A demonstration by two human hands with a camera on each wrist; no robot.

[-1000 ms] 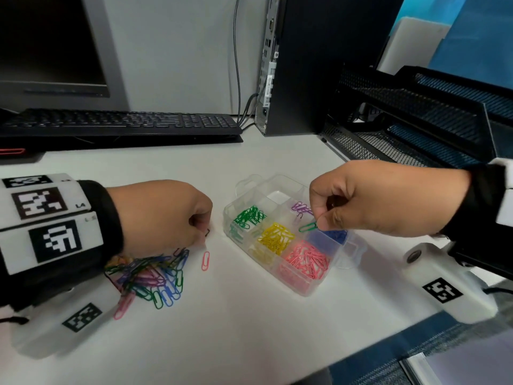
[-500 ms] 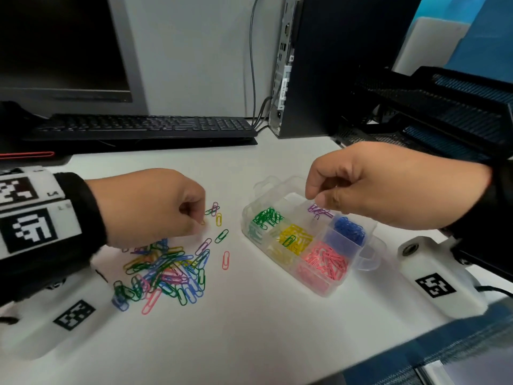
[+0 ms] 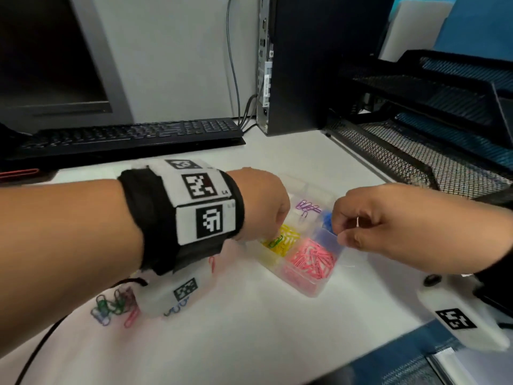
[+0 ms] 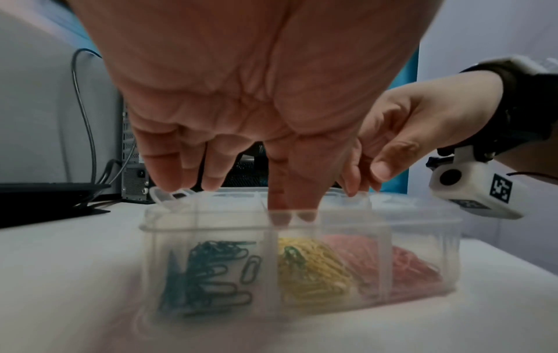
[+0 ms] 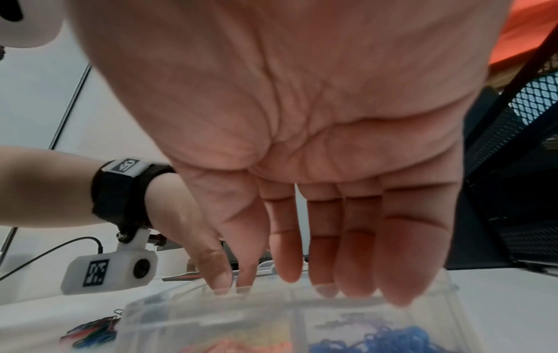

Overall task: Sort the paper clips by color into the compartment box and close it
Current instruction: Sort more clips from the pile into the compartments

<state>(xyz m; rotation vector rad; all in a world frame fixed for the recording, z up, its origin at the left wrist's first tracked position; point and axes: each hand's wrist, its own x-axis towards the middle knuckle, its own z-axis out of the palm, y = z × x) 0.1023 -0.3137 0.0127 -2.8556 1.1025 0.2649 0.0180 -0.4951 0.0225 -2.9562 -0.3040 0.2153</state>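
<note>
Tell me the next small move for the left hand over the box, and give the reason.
Probably pinch the green clip out of the yellow compartment and drop it with the green clips beside it. The left hand is over the compartment box, fingertips dipping at the divider by the yellow pile, where that one green clip lies misplaced.

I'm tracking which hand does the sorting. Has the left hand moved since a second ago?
Yes. The left hand has gone right, from beside the loose clip pile to above the compartment box, fingertips over the yellow section.
</note>
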